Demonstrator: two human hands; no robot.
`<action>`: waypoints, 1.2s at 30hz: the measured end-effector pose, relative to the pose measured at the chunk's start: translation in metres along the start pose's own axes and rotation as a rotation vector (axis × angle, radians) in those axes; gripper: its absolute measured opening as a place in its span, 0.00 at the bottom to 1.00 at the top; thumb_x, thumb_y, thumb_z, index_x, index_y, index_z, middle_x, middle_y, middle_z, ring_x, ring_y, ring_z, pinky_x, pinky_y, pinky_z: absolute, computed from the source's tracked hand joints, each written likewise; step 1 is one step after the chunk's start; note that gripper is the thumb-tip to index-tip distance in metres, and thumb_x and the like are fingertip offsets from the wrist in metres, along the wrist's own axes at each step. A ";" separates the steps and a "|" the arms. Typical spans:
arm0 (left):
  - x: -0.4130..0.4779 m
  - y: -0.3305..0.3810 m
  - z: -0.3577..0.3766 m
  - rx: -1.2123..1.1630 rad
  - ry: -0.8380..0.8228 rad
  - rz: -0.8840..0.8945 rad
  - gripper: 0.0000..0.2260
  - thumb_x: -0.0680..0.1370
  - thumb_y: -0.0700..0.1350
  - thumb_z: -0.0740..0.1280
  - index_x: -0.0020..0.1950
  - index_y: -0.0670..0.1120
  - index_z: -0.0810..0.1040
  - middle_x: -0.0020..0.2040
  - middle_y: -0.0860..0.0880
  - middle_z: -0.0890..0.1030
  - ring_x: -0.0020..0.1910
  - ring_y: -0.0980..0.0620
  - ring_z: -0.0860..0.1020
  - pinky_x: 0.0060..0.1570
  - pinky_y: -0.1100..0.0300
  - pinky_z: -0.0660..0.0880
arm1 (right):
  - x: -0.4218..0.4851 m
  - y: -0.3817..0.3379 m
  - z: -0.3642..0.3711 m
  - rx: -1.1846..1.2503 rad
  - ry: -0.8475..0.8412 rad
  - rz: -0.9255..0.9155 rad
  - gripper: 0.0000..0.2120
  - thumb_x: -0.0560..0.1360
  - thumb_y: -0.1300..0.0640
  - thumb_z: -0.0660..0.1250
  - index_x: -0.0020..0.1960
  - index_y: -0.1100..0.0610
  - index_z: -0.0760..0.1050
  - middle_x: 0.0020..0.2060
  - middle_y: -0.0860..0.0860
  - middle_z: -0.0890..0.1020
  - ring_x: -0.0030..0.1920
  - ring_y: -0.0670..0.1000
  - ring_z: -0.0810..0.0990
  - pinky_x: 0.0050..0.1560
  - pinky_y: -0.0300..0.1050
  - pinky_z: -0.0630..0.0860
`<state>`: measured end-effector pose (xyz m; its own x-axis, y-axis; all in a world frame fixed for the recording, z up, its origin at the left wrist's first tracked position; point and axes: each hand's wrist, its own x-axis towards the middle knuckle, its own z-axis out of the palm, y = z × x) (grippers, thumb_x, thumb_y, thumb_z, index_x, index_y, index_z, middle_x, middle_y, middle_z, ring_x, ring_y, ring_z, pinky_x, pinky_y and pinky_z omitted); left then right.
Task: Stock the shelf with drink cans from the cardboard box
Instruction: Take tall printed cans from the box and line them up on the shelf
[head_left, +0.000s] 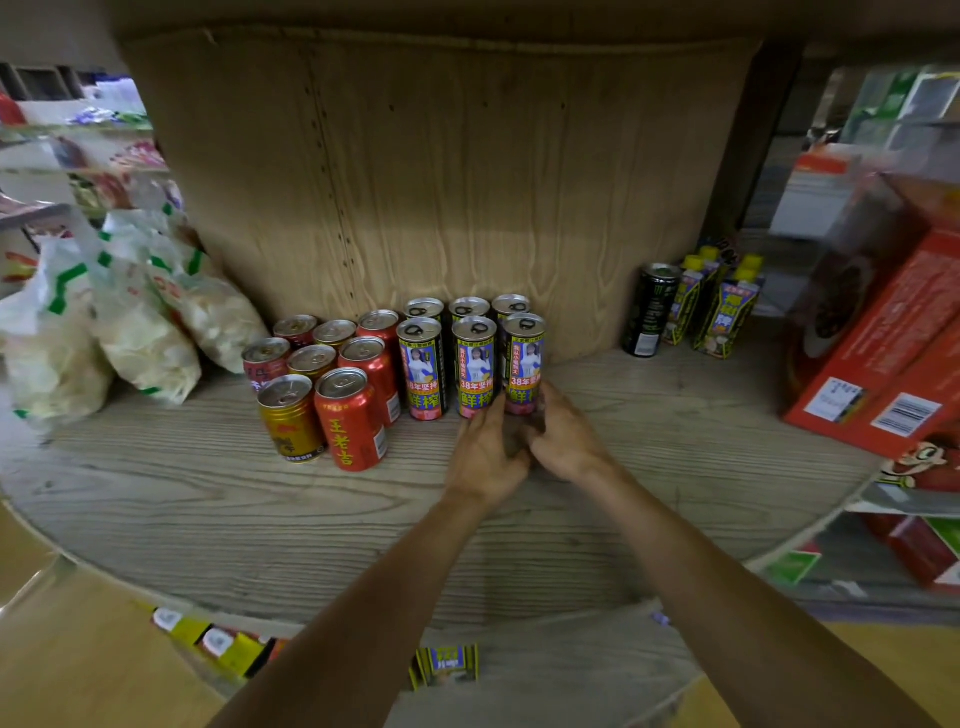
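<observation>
Six tall blue-and-yellow drink cans stand in two rows of three on the wooden shelf (208, 509), the front middle can (475, 364) and front right can (523, 358) nearest me. My left hand (485, 449) touches the foot of the middle can with its fingertips. Beside it, my right hand (563, 436) rests against the lower right side of the right can. Both hands lie close together on the shelf board. A large brown cardboard face (441, 156) rises directly behind the cans.
Left of the tall cans stand several red cans (350, 415) and gold cans (288, 418). Bags of snacks (135, 322) lie at the far left. A black can (649, 312) and yellow-capped cartons (727, 312) stand to the right, then red boxes (883, 343).
</observation>
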<state>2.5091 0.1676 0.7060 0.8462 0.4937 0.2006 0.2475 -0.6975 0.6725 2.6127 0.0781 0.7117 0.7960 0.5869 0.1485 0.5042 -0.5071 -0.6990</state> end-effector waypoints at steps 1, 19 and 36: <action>-0.002 0.002 -0.003 -0.031 0.001 0.003 0.35 0.76 0.43 0.70 0.81 0.44 0.60 0.77 0.42 0.67 0.76 0.43 0.64 0.73 0.57 0.61 | -0.003 -0.002 -0.002 -0.016 -0.002 -0.001 0.31 0.72 0.59 0.67 0.74 0.50 0.66 0.64 0.54 0.79 0.64 0.56 0.78 0.66 0.51 0.74; -0.129 0.031 -0.021 0.128 -0.176 0.303 0.28 0.76 0.54 0.58 0.74 0.45 0.73 0.69 0.42 0.77 0.67 0.39 0.73 0.66 0.48 0.71 | -0.202 -0.017 -0.035 -0.309 0.138 0.056 0.16 0.76 0.59 0.66 0.62 0.57 0.78 0.58 0.57 0.79 0.61 0.60 0.76 0.64 0.52 0.72; -0.298 0.101 0.138 0.123 -0.651 0.637 0.25 0.82 0.53 0.63 0.78 0.50 0.66 0.76 0.50 0.69 0.73 0.45 0.67 0.70 0.49 0.65 | -0.452 0.119 -0.077 -0.365 0.056 0.576 0.22 0.83 0.51 0.62 0.75 0.52 0.66 0.71 0.52 0.72 0.71 0.55 0.68 0.66 0.52 0.72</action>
<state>2.3471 -0.1221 0.6158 0.9293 -0.3669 0.0417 -0.3399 -0.8060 0.4846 2.3388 -0.2965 0.6156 0.9824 0.1311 -0.1334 0.0681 -0.9149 -0.3979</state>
